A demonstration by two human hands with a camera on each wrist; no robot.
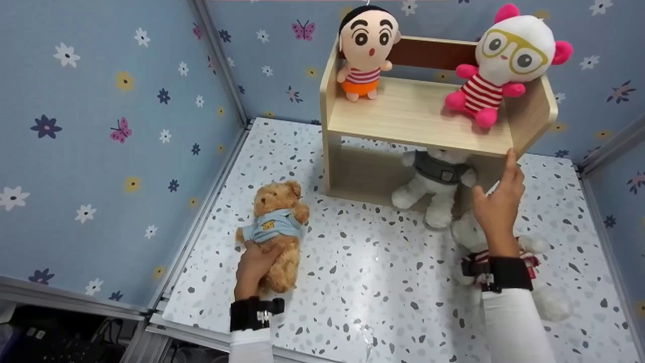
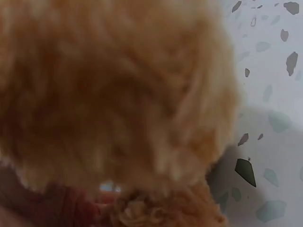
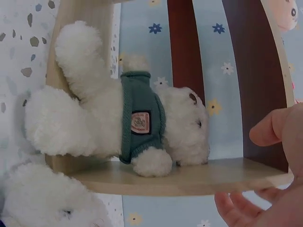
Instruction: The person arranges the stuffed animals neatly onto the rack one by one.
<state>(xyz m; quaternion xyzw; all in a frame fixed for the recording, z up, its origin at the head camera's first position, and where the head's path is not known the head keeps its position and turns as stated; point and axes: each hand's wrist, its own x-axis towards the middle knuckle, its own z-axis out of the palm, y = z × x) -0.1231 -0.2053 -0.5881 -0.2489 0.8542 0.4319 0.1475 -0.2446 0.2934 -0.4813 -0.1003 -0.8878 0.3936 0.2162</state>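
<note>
A brown teddy bear (image 1: 274,237) in a light blue shirt lies on its back at the left of the table. My left hand (image 1: 257,262) grips it low on the body; in the left wrist view its blurred brown fur (image 2: 118,94) covers most of the picture. My right hand (image 1: 499,204) holds the front edge of the wooden shelf (image 1: 418,113) at its right side panel. In the right wrist view the thumb (image 3: 270,127) is inside that panel and the fingers (image 3: 236,208) are outside. A white bear (image 3: 104,113) in a dark green top sits in the lower compartment.
On the upper board sit a boy doll (image 1: 365,55) at the left and a pink-and-white panda doll (image 1: 504,65) at the right. Another white plush (image 1: 473,234) in red stripes lies under my right forearm. Flowered walls (image 1: 116,166) enclose the speckled table (image 1: 373,282).
</note>
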